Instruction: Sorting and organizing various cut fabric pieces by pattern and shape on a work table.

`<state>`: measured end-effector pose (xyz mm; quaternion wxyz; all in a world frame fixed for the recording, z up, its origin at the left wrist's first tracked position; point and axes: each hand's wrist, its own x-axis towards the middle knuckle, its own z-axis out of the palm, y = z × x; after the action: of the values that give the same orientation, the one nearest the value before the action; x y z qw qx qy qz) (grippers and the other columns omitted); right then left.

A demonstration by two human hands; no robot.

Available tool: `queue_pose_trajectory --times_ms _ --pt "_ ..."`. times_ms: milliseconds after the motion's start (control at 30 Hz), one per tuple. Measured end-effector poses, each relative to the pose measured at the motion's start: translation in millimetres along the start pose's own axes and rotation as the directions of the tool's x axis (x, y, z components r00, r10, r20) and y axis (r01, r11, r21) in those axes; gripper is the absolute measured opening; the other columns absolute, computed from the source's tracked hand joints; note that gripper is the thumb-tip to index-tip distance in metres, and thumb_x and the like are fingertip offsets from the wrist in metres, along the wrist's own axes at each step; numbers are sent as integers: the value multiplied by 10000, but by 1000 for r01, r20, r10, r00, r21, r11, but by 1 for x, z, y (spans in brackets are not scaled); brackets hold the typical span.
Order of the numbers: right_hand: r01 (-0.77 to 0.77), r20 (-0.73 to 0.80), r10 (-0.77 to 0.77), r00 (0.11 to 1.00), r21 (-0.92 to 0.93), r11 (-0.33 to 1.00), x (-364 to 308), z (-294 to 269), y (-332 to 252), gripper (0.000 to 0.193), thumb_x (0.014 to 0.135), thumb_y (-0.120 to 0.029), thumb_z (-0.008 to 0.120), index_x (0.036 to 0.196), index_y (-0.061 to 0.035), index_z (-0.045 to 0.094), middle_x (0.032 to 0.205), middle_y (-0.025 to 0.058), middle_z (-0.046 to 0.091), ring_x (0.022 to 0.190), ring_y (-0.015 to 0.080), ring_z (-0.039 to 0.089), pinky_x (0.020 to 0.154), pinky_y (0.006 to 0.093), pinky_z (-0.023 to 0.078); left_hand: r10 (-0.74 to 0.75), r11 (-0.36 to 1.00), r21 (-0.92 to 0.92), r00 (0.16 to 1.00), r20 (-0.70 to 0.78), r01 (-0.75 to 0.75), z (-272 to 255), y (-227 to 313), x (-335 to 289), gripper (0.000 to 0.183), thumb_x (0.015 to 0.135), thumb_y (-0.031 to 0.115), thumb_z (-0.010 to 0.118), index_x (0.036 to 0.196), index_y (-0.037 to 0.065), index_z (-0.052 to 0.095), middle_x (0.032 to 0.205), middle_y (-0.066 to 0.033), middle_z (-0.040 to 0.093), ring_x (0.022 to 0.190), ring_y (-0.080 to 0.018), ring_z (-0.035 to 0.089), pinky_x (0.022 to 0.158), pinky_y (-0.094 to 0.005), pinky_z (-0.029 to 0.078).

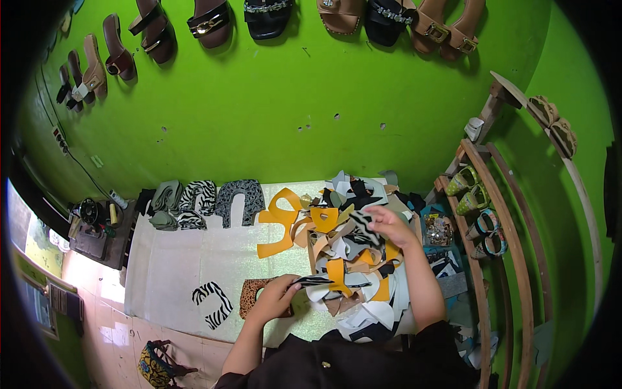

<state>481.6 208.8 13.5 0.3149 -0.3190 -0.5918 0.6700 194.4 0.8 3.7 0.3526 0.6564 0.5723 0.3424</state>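
My left hand [275, 299] is closed at the table's near side, pinching a zebra-print cut piece [313, 281]. That piece reaches right toward the scrap pile, and the hand covers part of a leopard-print piece [249, 295]. My right hand [391, 228] is raised over the pile, its fingers closed on another zebra-print piece [364, 224]. Below it lies a heap of cut scraps [353, 266] in white, yellow, black, grey and tan. A curved zebra-print piece [225, 299] lies flat on the white table [175, 259], left of my left hand.
Stacked zebra-print pieces [197, 196], folded green-grey pieces [167, 196] and a grey patterned arch-shaped stack [240, 198] line the table's far edge. Yellow cutouts [277, 228] lie beside the heap. A wooden rack [502, 246] with sandals stands right. Sandals [210, 24] hang on the green wall.
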Motion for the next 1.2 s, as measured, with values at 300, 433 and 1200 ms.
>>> queue_pose_trajectory --times_ms 300,433,1200 --pt "-129 70 204 976 -568 813 10 -37 37 420 716 -5 689 1116 -41 567 785 -21 558 667 87 487 610 217 406 -85 982 -175 994 -66 72 1 15 7 234 858 187 602 1011 11 592 853 -113 635 757 -183 597 671 -287 462" --pt "-272 -117 379 918 -881 387 12 -28 39 209 687 -118 738 868 -69 646 801 10 617 723 123 550 657 285 411 -43 972 -234 994 -103 17 1 18 12 204 848 136 631 978 -17 597 852 -61 638 779 -104 568 711 -250 447" --pt "338 156 -307 939 -583 739 -21 233 35 230 860 -135 510 1081 -75 530 908 86 601 972 251 526 920 390 307 -85 966 -251 829 -553 -68 -11 -51 -34 296 836 7 567 1109 24 453 1000 -152 514 927 -197 561 774 -288 461"
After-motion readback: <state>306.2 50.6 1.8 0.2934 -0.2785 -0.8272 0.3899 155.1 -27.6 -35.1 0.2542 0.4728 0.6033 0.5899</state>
